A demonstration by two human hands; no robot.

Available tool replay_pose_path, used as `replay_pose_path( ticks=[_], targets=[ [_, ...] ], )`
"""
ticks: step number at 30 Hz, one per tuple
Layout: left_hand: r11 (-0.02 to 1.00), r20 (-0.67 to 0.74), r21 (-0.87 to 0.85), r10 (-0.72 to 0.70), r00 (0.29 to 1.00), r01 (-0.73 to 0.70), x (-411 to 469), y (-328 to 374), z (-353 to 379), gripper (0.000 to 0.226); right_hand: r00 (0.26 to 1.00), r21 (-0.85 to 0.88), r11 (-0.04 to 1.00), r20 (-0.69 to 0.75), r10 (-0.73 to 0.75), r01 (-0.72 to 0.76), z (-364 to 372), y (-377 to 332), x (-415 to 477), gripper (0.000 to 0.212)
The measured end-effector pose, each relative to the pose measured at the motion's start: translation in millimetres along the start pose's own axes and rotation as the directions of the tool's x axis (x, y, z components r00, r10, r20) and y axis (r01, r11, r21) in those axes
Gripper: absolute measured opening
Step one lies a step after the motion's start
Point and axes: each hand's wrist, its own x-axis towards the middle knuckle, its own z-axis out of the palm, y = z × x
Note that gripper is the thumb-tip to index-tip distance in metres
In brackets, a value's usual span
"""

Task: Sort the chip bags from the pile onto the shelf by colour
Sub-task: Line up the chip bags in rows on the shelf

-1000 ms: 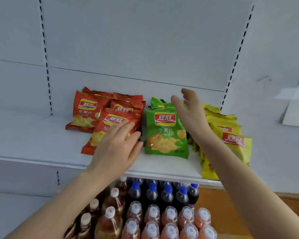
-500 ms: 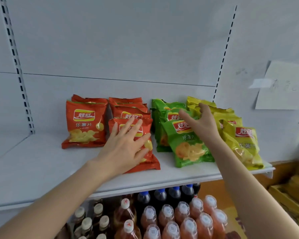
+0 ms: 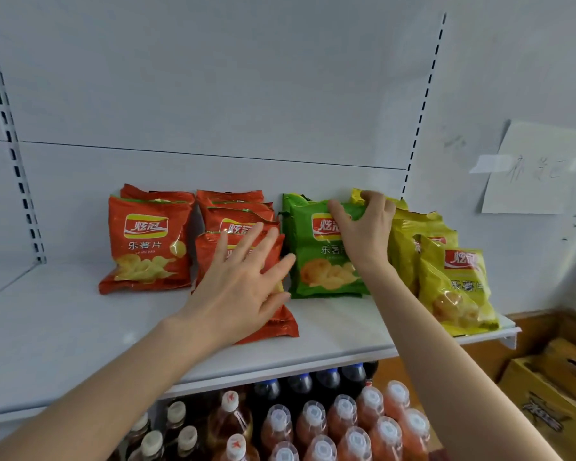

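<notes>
A person is reaching both bare arms to a white shelf (image 3: 80,327) where chip bags are standing in colour groups. The right hand (image 3: 363,227) is gripping the top of the front green bag (image 3: 323,271). The thumb is pressing on the bag's printed face while the curled fingers (image 3: 374,198) are hooking over its upper edge. The bag is standing roughly upright directly beneath the hand, with its base on the shelf. More green bags are peeking out behind it.

The left hand (image 3: 243,287) is lying palm down, fingers straight and spread, over the front red bag (image 3: 273,324), the one nearest the shelf's front edge. This hand is grasping nothing. Behind and to the left of it, other red bags (image 3: 150,241) are leaning toward the back panel.

Yellow bags (image 3: 456,284) are crowding the shelf's right end, just beside the right wrist. Capped bottles (image 3: 313,424) are filling the level below. A paper note (image 3: 539,168) is hanging taped on the wall at right, and a cardboard box (image 3: 559,394) is sitting at lower right.
</notes>
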Motion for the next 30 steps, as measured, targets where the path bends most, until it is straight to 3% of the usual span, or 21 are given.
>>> replay_pose_path(
  ticks=[5, 8, 11, 19, 25, 30],
  targets=[
    [0.994, 0.188, 0.019, 0.105, 0.977, -0.110, 20, 22, 1, 0.067, 0.999, 0.035, 0.999, 0.049, -0.001, 0.000, 2, 8, -5, 0.062],
    [0.999, 0.289, 0.004, 0.045, 0.956, -0.048, 21, 20, 11, 0.078, 0.995, 0.075, 0.997, 0.094, 0.025, -0.032, -3, 11, -3, 0.060],
    [0.998, 0.282, 0.006, 0.064, 0.957, -0.068, 21, 17, 11, 0.088, 0.991, 0.107, 0.990, 0.104, 0.081, -0.092, -8, 16, -3, 0.064],
    [0.997, 0.307, -0.008, 0.079, 0.948, -0.081, 21, 13, 11, 0.086, 0.971, 0.201, 0.955, 0.148, 0.189, -0.216, -5, 22, 2, 0.086],
    [0.995, 0.310, -0.017, 0.101, 0.945, -0.101, 25, 11, 13, 0.089, 0.859, 0.251, 0.851, 0.367, 0.357, -0.462, 9, 25, 12, 0.078],
    [0.993, 0.341, -0.007, 0.112, 0.934, -0.117, 28, 8, 15, 0.086, 0.771, 0.290, 0.783, 0.537, 0.343, -0.550, 16, 28, 24, 0.086]
  ],
)
